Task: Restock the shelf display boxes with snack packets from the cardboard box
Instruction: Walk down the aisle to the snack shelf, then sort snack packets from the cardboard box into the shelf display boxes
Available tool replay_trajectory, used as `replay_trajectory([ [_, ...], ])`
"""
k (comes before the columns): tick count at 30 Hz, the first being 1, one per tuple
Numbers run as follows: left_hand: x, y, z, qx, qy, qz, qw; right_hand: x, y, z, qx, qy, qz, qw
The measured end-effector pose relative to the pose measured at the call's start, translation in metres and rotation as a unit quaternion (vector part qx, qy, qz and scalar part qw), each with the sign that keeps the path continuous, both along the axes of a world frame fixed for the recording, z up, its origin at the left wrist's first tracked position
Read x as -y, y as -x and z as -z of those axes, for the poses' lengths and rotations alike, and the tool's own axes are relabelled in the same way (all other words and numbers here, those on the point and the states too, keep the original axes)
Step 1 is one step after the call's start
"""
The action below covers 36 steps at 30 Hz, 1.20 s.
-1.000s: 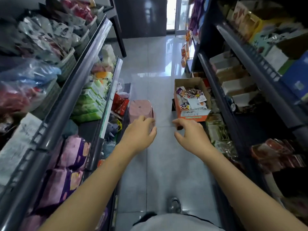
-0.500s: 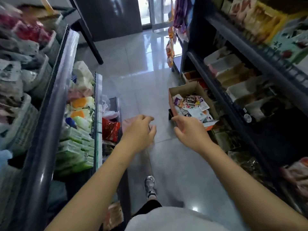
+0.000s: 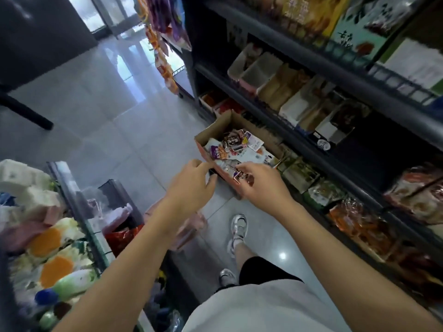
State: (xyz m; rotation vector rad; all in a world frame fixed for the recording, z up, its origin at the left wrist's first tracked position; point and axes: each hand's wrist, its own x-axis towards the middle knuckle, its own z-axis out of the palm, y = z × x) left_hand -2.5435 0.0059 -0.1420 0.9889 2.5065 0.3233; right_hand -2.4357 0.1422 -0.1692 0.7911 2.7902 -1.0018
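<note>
The cardboard box [image 3: 236,130] is set on the floor just ahead of both hands; the right hand [image 3: 261,185], nearer, is curled, seemingly pinching a snack packet [image 3: 242,174]; the left hand [image 3: 191,185] is loosely curled, empty.

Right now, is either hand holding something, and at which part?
It cannot be told. The right hand and the left hand reach over the brown cardboard box with curled fingers; no grip shows.
</note>
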Motion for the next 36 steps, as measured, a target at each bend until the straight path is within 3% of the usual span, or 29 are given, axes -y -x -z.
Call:
replay_trajectory([
  [4, -0.044, 0.046, 0.014, 0.0, -0.001, 0.038, 0.999, -0.036, 0.038, 0.013, 0.019, 0.014, 0.053, 0.998],
  [19, -0.157, 0.193, 0.036, 0.012, 0.036, 0.117, 0.992, -0.131, 0.172, 0.026, 0.064, 0.054, 0.098, 0.992],
  [25, -0.209, 0.243, 0.046, 0.0, 0.032, 0.189, 0.981, -0.16, 0.209, 0.034, 0.061, 0.013, 0.132, 0.989],
  [31, -0.255, 0.298, 0.082, 0.025, 0.024, 0.276, 0.96, -0.178, 0.254, 0.06, 0.07, -0.018, 0.24, 0.968],
  [36, -0.297, 0.346, 0.132, 0.052, 0.031, 0.401, 0.914, -0.184, 0.302, 0.115, 0.074, 0.039, 0.36, 0.929],
])
